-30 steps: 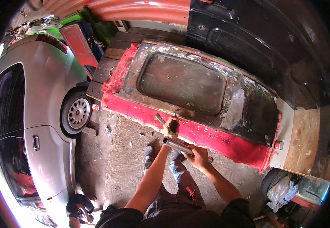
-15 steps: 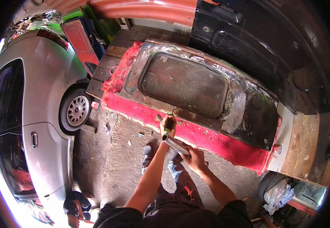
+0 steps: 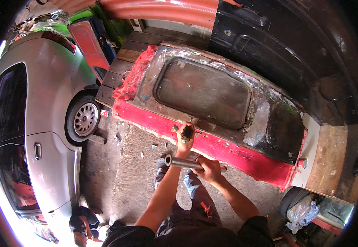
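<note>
My left hand [image 3: 185,135] is wrapped around a tool's black-and-yellow handle [image 3: 186,135], held at the near edge of a worn metal panel [image 3: 148,101] with a framed window opening. The tool's working end is hidden, so its kind does not show. My right hand [image 3: 209,170] grips a hollow steel pipe [image 3: 183,163], pointing left across my left forearm. Between the pipe's open end and the handle there is a gap. Under the panel lies a red cloth [image 3: 146,115], hanging over the near edge of the wooden bench.
A silver car [image 3: 47,107] stands at the left, its wheel [image 3: 84,118] near the bench's corner. Another person [image 3: 82,224] is low beside it. A large black panel [image 3: 282,53] leans behind the bench. Wrapped material [image 3: 300,214] lies at the lower right.
The pipe has swung left and away from the handle's end, to a flatter angle. My left hand stays at the panel's edge with the handle more upright.
</note>
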Available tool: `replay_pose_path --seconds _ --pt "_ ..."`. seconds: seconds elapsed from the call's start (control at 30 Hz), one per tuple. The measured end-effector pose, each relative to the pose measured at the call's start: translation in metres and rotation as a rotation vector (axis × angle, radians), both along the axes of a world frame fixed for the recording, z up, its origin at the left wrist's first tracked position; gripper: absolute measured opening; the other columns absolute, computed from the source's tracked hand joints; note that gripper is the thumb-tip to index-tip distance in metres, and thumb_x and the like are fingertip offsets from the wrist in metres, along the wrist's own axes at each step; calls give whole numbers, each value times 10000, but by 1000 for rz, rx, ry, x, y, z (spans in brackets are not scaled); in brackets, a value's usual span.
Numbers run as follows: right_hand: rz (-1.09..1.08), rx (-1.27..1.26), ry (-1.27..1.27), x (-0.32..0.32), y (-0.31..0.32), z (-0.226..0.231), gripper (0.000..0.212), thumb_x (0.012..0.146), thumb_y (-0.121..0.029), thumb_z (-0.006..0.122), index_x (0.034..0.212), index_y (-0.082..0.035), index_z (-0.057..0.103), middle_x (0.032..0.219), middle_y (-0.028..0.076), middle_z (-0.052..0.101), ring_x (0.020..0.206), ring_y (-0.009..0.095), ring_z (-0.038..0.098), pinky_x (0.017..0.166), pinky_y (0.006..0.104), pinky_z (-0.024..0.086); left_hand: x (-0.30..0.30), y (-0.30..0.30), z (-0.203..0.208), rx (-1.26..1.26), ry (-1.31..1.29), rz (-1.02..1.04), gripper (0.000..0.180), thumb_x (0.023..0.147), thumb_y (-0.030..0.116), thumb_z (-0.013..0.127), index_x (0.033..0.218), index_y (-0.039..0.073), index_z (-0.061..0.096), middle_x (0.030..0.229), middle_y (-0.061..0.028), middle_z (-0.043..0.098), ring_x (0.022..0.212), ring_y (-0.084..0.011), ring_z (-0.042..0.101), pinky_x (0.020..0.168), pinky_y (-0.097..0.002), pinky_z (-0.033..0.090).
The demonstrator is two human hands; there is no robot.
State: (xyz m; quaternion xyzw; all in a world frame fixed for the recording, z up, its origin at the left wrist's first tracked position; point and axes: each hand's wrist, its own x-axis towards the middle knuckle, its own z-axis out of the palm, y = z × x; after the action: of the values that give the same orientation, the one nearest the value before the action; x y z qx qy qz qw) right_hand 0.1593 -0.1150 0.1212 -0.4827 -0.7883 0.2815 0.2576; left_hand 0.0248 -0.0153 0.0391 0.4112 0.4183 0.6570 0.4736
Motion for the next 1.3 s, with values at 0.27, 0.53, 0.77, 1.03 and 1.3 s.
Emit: replay_pose_path --seconds 0.27,0.53,0.77,1.03,1.3 --pt "-199 -68 -120 11 18 7 308 836 -361 705 843 -83 573 635 99 608 555 294 639 477 415 491 -4 18 -4 49 277 31 151 781 -57 606 901 29 574 793 -1 539 715 -97 492 641 -230 425" --pt "-171 -68 -25 4 4 18 296 805 -330 734 842 -74 591 658 109 607 595 302 641 539 406 499 0 1 -20 -7 112 44 151 774 -66 569 881 39 554 759 3 525 663 -84 472 580 -227 409" --pt "-225 -110 4 -3 -4 14 280 806 -311 735 822 -69 596 666 112 608 613 301 636 551 408 487 -5 0 -21 19 72 43 206 737 -77 560 899 49 555 736 -2 522 662 -91 472 595 -229 417" --pt "-233 -143 22 -9 -5 12 269 802 -288 742 784 -68 588 656 103 604 593 290 623 550 399 478 -8 4 -12 -4 182 79 200 734 -74 566 889 53 562 736 -9 542 657 -101 484 602 -234 427" --pt "-60 61 -33 -13 0 10 270 782 -290 754 864 -80 606 666 99 614 607 286 639 536 389 491 -11 6 -17 53 156 61 178 758 -96 549 857 52 549 773 -16 542 683 -102 481 618 -241 424"
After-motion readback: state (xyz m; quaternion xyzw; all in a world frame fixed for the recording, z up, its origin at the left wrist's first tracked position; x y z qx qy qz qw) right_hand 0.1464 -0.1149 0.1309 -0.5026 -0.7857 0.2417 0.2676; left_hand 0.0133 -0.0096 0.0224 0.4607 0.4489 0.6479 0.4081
